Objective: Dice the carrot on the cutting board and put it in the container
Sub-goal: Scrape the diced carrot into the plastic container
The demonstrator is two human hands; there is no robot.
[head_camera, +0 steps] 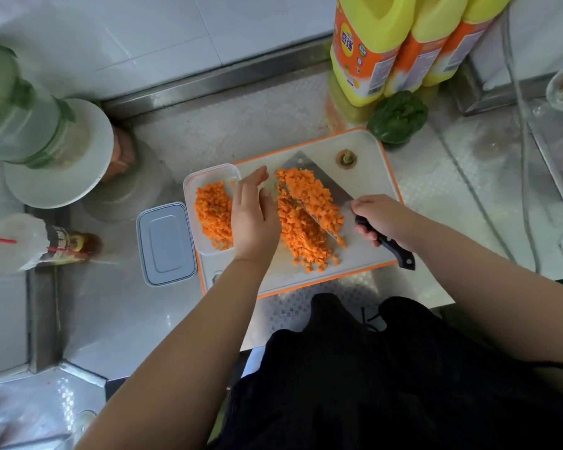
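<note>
Diced carrot [301, 233] lies heaped on the white, orange-rimmed cutting board [376, 177]. A second heap of dice [312, 193] rides on the flat blade of a cleaver [337, 198]. My right hand [379, 219] grips the cleaver's black handle. My left hand [254, 216] is flat, fingers apart, between the pile and a clear plastic container [208, 175] on the board's left end. More carrot dice [213, 212] fill part of the container. A cut carrot top [346, 158] stands at the board's far side.
The container's lid [166, 243] lies left of the board. Yellow bottles [371, 47] and a green pepper [398, 116] stand behind it. A white plate [88, 164] under a green-capped jar sits far left, a sauce bottle [62, 246] below it. Cables run at the right.
</note>
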